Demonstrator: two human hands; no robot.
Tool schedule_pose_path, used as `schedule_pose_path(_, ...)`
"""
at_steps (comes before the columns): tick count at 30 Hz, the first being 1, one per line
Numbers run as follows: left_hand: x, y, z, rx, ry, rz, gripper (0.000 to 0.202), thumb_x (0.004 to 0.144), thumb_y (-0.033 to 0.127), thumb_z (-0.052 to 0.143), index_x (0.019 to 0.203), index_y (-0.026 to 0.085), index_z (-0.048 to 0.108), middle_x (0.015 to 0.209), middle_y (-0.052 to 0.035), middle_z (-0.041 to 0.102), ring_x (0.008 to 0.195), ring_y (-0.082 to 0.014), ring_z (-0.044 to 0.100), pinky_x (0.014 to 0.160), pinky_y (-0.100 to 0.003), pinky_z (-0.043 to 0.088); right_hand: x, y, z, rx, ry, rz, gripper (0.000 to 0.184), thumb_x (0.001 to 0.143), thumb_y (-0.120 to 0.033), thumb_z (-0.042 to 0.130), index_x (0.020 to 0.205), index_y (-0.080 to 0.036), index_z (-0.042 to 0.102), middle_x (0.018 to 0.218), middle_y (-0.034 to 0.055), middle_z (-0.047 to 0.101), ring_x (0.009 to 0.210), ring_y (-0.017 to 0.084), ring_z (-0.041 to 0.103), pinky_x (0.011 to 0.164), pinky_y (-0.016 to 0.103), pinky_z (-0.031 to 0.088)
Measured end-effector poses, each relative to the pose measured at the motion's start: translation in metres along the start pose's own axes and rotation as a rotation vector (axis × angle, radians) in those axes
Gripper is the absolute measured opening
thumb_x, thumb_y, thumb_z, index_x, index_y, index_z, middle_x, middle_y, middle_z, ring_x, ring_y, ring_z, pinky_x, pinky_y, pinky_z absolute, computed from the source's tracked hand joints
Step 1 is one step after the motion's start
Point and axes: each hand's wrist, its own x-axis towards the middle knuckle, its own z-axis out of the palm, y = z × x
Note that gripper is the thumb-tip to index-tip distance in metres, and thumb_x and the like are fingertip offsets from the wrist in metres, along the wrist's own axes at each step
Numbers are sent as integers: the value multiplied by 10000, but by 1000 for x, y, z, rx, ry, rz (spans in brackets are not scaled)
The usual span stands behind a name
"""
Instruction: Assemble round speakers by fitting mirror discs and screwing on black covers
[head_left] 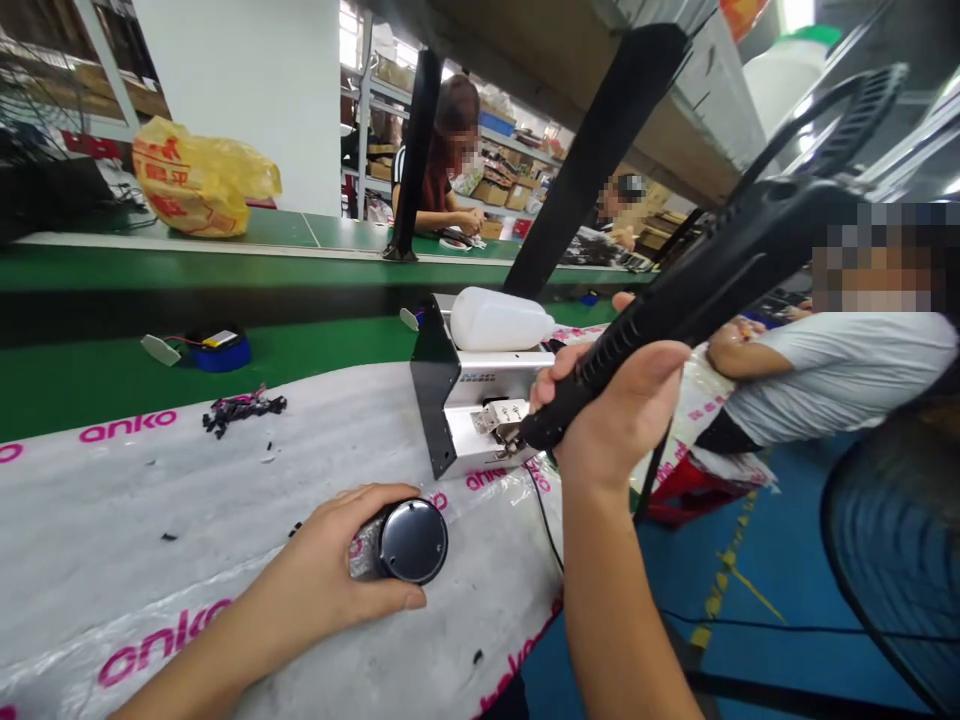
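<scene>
My left hand (330,560) curls round a short round part with a glossy black face (413,541) and small holes near its rim, on or just over the plastic sheet. My right hand (619,410) is closed round a black electric screwdriver (667,290), tilted with its nose down to the left. The screwdriver's nose is at the front of a silver and black screw feeder (491,372), by its small metal outlet. Whether the bit touches a screw there is too small to tell. A white plastic bottle (501,320) lies on top of the feeder.
White sheeting printed in pink (150,500) covers the bench, with black scraps (241,410) on it. A blue round part with wires (219,348) lies behind. Dark posts (600,150) hold a shelf overhead. Co-workers sit opposite and at right; a fan (892,560) stands at lower right.
</scene>
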Motion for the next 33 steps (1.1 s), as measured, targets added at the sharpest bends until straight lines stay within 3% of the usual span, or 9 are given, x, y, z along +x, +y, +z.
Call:
schedule_pose_path(3, 1, 4, -2, -43, -40, 28, 600, 663, 344, 867, 1218, 323, 640, 1269, -12, 667, 1185, -300, 590, 1030, -452, 451, -17, -24, 7, 47, -21, 116, 566, 829, -776, 520, 1059, -267, 607, 565, -58, 533, 363, 130, 476, 315, 233, 386)
schedule_pose_path(6, 2, 6, -5, -45, -64, 63, 631, 613, 344, 899, 1196, 301, 661, 1245, -15, 687, 1161, -297, 603, 1028, -447, 448, -31, -44, 25, 141, -59, 188, 629, 820, -843, 410, 1057, -301, 623, 547, -51, 557, 341, 147, 482, 286, 251, 394)
schedule_pose_path(12, 3, 5, -7, -70, -67, 80, 684, 568, 409, 928, 1193, 294, 677, 1218, -21, 706, 1139, -302, 615, 1020, -444, 437, -45, -46, 58, 123, -101, 172, 648, 851, -820, 392, 917, -239, 670, 440, -36, 517, 282, 141, 438, 270, 251, 376)
schedule_pose_path(20, 4, 7, -10, -108, -78, 114, 605, 587, 417, 916, 1132, 269, 698, 1128, -6, 728, 1043, -269, 637, 937, -389, 455, -48, -35, 50, 156, -333, 330, 541, 725, -759, 671, 874, -241, 623, 493, -36, 570, 324, 170, 505, 306, 292, 431)
schedule_pose_path(29, 1, 22, -15, -216, -146, 24, 342, 651, 327, 870, 947, 204, 750, 887, 12, 691, 824, -206, 621, 680, -271, 461, -63, -24, 56, 201, -307, 226, 524, 755, -757, 646, 875, -249, 608, 479, -51, 597, 299, 155, 485, 269, 262, 406)
schedule_pose_path(33, 0, 18, -11, -253, -138, 10, 323, 650, 290, 872, 935, 207, 743, 874, 19, 688, 833, -207, 619, 688, -261, 465, -64, -21, 52, 207, -277, 263, 519, 734, -745, 681, 895, -258, 597, 514, -52, 616, 314, 160, 494, 288, 281, 430)
